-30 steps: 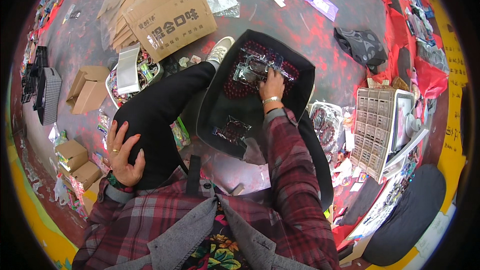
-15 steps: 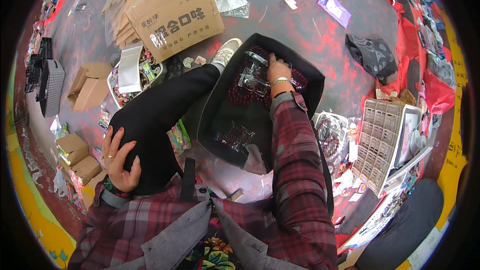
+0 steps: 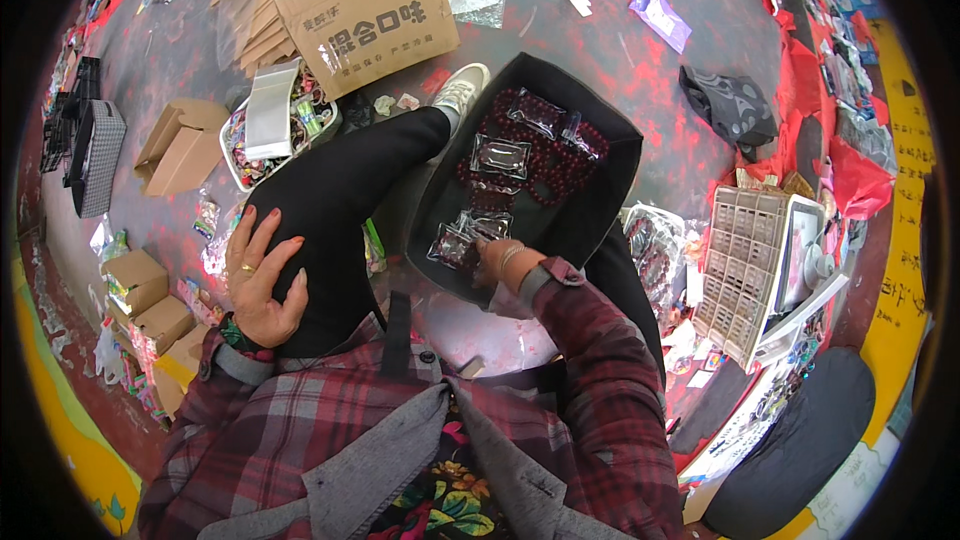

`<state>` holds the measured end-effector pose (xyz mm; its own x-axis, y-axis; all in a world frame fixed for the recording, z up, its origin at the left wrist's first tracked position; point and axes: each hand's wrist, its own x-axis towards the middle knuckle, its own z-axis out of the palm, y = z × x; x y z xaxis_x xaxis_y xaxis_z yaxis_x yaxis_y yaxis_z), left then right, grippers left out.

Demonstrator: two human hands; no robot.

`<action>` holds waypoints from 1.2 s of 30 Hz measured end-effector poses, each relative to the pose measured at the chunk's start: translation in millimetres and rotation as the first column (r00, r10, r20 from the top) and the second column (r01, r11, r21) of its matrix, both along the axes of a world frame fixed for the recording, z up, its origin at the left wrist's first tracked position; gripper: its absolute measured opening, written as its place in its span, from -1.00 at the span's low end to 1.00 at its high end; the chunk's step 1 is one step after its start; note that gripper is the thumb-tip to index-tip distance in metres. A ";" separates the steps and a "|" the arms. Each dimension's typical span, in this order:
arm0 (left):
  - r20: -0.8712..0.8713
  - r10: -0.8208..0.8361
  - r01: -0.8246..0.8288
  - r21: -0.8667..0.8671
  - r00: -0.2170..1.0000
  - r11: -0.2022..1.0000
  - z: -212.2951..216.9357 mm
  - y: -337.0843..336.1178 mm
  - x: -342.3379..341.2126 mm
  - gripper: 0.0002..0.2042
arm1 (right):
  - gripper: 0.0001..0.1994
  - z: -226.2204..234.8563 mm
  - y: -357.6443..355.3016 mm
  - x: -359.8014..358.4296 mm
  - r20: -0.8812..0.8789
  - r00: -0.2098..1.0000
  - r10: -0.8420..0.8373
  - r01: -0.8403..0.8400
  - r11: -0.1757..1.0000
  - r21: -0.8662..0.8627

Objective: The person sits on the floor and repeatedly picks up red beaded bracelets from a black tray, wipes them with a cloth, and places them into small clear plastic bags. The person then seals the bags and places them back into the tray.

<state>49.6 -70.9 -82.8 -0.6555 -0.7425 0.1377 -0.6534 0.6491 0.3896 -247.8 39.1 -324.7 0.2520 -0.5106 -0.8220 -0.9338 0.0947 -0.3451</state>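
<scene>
Now right hand on clear packet, lying flat

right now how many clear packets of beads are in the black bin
3 that I can make out: one at the far end, one in the middle, one at the near end by the right hand. More may lie hidden among the loose dark red beads.

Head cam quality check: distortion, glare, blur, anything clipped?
Head view: strong fisheye, black vignette round the rim, the cardboard box edges bow. Even daylight, no hard shadows. Glare on the clear packets in the black bin. Centre sharp: left hand on the knee is crisp; right hand partly hidden at the bin's near edge.
</scene>
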 end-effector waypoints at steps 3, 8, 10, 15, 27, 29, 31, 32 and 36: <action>-0.001 -0.003 0.003 -0.002 1.000 1.000 -1.4 -0.1 1.5 -0.68 | -0.59 -4.5 -49.9 -18.1 -0.118 0.973 -0.199 0.181 0.972 -0.149; 0.018 -0.010 0.011 -0.003 1.000 1.000 1.0 -3.5 -1.7 -0.68 | -0.42 -52.0 -95.2 -64.5 -0.141 0.869 -0.474 0.284 0.711 -0.643; 0.027 -0.004 0.004 -0.005 1.000 1.000 -1.0 -2.5 0.8 -0.68 | -0.40 -55.4 -102.9 -63.1 -0.161 0.854 -0.495 0.317 0.740 -0.594; 0.018 0.011 -0.010 -0.030 1.000 0.999 -3.4 -3.9 0.9 -0.70 | -0.47 -78.2 -93.5 -63.1 -0.267 0.863 -0.430 0.281 0.846 -0.453; -0.015 0.000 0.000 -0.043 1.000 0.999 4.0 -4.9 -7.9 -0.68 | -0.63 -118.1 37.0 -76.0 -0.229 0.899 -0.373 0.401 0.912 0.090; -0.016 0.021 -0.021 -0.041 1.000 0.999 2.0 0.4 -3.4 -0.68 | -0.63 -92.3 24.7 -74.5 -0.279 0.902 -0.329 0.372 0.921 0.115; -0.008 0.054 -0.054 -0.028 0.999 0.998 -2.1 6.3 0.6 -0.68 | -0.65 -35.5 -3.2 -67.4 -0.342 0.913 -0.224 0.296 0.939 0.175; -0.004 0.031 -0.031 -0.029 1.000 0.999 1.6 2.6 -3.8 -0.68 | -0.67 -55.0 -7.7 -73.8 -0.349 0.906 -0.240 0.301 0.944 0.131; 0.010 0.022 -0.021 -0.037 1.000 0.999 -0.9 1.0 -3.8 -0.68 | -0.62 -44.2 -60.1 -59.5 -0.129 0.846 -0.517 0.468 0.837 -0.284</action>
